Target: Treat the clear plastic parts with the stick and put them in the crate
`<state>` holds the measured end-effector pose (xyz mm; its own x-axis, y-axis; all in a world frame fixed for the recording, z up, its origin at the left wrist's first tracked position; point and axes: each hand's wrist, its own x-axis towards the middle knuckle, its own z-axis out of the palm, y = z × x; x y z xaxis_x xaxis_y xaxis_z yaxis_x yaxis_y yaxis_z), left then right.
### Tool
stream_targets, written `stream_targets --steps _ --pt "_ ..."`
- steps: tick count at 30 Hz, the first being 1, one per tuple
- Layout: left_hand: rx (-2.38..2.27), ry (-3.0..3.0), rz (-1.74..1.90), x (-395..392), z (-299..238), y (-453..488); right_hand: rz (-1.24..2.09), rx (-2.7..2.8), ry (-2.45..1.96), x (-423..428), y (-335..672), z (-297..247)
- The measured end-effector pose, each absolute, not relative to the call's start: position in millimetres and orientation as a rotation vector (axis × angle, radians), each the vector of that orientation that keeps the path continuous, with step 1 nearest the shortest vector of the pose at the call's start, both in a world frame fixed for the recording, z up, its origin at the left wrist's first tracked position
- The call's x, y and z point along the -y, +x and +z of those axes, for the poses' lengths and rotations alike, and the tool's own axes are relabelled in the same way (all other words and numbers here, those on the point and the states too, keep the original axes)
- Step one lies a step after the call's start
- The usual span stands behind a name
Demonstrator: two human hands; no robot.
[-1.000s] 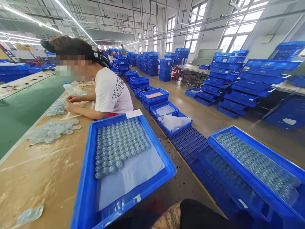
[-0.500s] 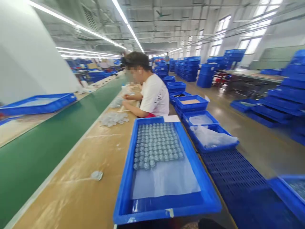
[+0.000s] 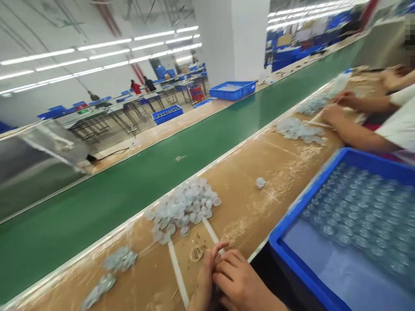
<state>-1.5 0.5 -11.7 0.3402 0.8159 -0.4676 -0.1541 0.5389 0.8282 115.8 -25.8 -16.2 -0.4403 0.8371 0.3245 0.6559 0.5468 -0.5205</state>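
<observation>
My left hand (image 3: 205, 280) and my right hand (image 3: 238, 276) meet at the near edge of the brown worktable (image 3: 233, 172). Their fingers are bent and pressed together; anything between them is hidden. Just beyond my left hand lies a small pale ring (image 3: 196, 253) among brown crumbs. Two white strips (image 3: 177, 272) run along the tabletop on either side of it. Farther back is a heap of small, translucent round discs (image 3: 186, 203). To the right stands a blue tray (image 3: 275, 237) with rows of clear round pieces (image 3: 356, 211) on a pale sheet.
A green conveyor belt (image 3: 139, 181) runs beyond the worktable. Smaller disc piles (image 3: 120, 259) lie at the left, and one loose disc (image 3: 260, 182) in the middle. A co-worker's hands (image 3: 337, 108) work at the right. Another blue tray (image 3: 231, 91) sits across the belt.
My view has swung left and down towards the table. Both my hands, the disc heap and the white strips have come into view; the blue tray now appears farther right.
</observation>
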Motion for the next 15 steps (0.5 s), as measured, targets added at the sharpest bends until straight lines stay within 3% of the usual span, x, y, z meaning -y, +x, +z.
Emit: stream_targets --steps 9,15 --pt "-0.84 0.763 0.842 1.9 -44.6 -20.2 0.611 2.347 -1.198 25.5 105.2 -2.2" --pt "-0.69 0.382 0.712 -10.0 -12.0 -16.5 0.913 1.682 -1.099 25.5 120.6 1.0"
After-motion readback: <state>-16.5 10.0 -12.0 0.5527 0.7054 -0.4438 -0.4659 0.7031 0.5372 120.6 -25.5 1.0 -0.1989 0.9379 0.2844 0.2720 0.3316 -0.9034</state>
